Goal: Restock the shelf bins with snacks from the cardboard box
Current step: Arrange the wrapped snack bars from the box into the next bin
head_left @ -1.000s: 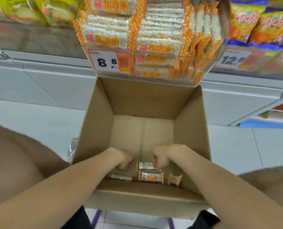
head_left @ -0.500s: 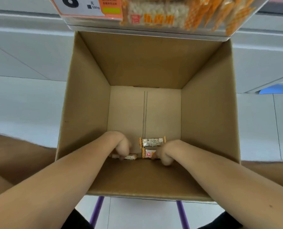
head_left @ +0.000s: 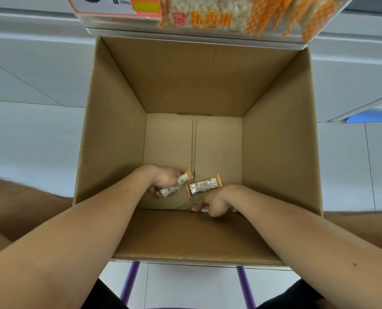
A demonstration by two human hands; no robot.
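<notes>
Now clearing the cardboard box [head_left: 274, 141]: left hand [head_left: 163, 180] grips one snack bar [head_left: 178, 185], right hand [head_left: 215, 201] pinches a second bar [head_left: 200, 209]; third bar [head_left: 204, 185] loose. Next, prob.: lift to shelf bin [head_left: 185, 34].

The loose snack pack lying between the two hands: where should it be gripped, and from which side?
Probably across the middle of the loose pack, from straight above: it lies flat on the cardboard box floor with its long sides showing, and its crimped orange ends look thin.
</notes>
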